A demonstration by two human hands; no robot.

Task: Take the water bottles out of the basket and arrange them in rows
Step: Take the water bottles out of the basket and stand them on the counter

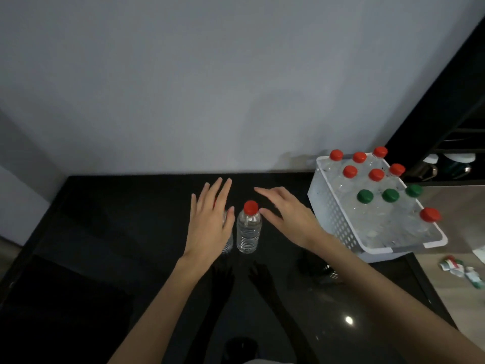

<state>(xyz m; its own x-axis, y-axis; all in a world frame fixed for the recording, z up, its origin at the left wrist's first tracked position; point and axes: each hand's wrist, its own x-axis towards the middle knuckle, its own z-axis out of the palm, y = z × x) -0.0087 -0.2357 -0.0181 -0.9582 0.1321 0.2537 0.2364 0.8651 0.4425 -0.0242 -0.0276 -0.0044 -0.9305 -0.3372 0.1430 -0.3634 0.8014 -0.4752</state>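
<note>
A clear water bottle with a red cap (248, 229) stands upright on the black table (105, 232). A second bottle (227, 243) stands just left of it, mostly hidden behind my left hand (211, 222), whose fingers are straight and spread. My right hand (287, 215) hovers to the right of the red-capped bottle with fingers extended, holding nothing. The white perforated basket (333, 216) at the right holds several upright bottles with red caps (350, 171) and three with green caps (365, 196).
A grey wall runs behind the table. A dark shelf unit (446, 132) with cups stands at the far right. Crumpled labels or wrappers (462, 269) lie on the floor right of the table. The basket overhangs the table's right edge.
</note>
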